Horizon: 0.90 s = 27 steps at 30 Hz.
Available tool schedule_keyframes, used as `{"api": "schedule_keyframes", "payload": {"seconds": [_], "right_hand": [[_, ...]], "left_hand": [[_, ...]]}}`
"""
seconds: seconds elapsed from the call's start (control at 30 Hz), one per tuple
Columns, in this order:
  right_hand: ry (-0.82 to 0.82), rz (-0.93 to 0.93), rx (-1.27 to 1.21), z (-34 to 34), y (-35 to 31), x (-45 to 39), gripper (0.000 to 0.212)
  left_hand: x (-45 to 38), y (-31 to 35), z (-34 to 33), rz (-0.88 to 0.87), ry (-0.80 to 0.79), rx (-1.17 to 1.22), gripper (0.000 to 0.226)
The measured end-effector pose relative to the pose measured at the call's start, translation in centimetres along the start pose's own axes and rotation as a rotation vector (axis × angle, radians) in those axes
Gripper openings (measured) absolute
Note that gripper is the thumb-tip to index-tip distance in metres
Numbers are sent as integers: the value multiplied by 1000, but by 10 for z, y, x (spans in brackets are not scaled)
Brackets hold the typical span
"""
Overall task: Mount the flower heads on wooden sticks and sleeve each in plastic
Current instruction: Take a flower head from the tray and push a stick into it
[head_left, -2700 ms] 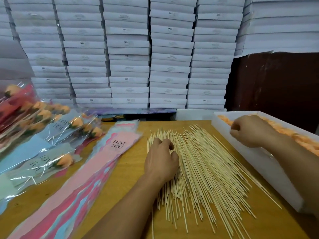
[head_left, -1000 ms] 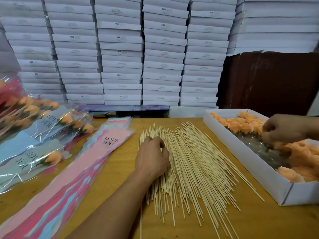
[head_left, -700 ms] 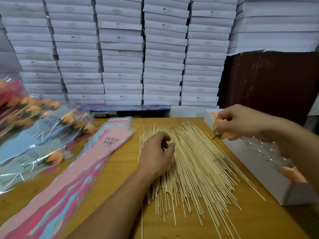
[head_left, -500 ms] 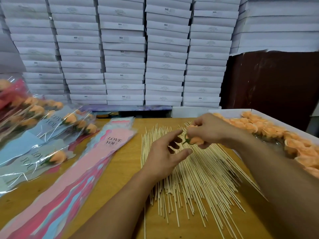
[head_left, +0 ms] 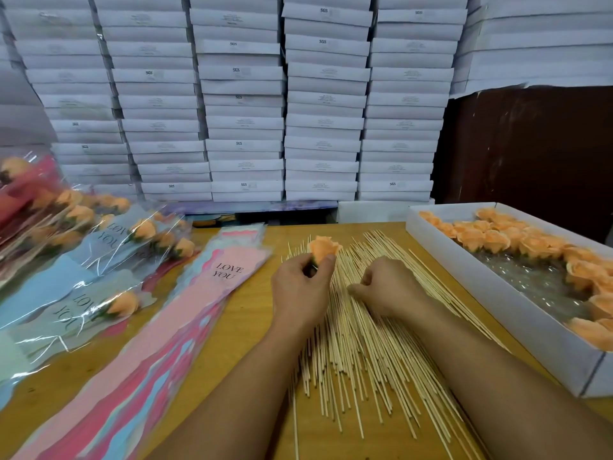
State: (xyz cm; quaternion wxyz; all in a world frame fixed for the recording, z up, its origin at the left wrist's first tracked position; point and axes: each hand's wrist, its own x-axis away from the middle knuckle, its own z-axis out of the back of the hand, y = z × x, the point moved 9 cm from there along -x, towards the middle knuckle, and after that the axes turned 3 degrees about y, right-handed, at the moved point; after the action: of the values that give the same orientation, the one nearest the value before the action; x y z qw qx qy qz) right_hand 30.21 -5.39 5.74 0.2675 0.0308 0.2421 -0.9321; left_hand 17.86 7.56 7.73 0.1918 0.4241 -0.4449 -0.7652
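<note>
Desk: smooth yellow wooden desk, strewn with thin pale wooden sticks.
Flower: soft peach rose-shaped flower head, pinched by left hand fingers.
Right hand: fingers curled onto sticks; grip unclear.

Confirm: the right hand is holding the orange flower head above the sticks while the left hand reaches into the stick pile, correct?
Reversed. In the head view, the left hand holds the flower head; the right hand is down on the sticks.

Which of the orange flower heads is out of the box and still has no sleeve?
The flower head pinched in the left hand above the sticks. The others sit in the white box or lie sleeved at left.
</note>
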Motion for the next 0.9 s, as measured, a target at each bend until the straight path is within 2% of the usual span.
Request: {"api": "schedule_keyframes", "payload": {"seconds": [0.13,0.23,0.33,0.43,0.53,0.6,0.67,0.7,0.8,0.9], "right_hand": [[59,1,94,-1,-5,-2,34],[59,-48,48,-2,0,-5,25],[54,-75,4,-1,5,-6,32],[53,-104,-56,1,9,-6,29],[31,-116,-235,3,12,-5,26],[-49,-128,-447,-1,10,-2,23],[-140,-149,-626,-6,6,1,8],[-177,-158,-684,-7,4,3,8],[-269,-152,-776,-11,-5,9,27],[-277,-111,-797,-10,-14,14,19]], "left_hand": [[-2,-11,-2,110,4,76,48],[-3,-18,-2,172,18,113,46],[-3,-19,-3,198,22,140,46],[-3,-21,-3,226,15,170,47],[-3,-22,-4,247,3,199,36],[-1,-22,-5,283,8,247,28],[0,-24,-3,342,33,305,31],[1,-25,-3,372,45,335,31],[2,-29,-3,456,70,466,27],[3,-33,-10,555,38,633,25]]}}
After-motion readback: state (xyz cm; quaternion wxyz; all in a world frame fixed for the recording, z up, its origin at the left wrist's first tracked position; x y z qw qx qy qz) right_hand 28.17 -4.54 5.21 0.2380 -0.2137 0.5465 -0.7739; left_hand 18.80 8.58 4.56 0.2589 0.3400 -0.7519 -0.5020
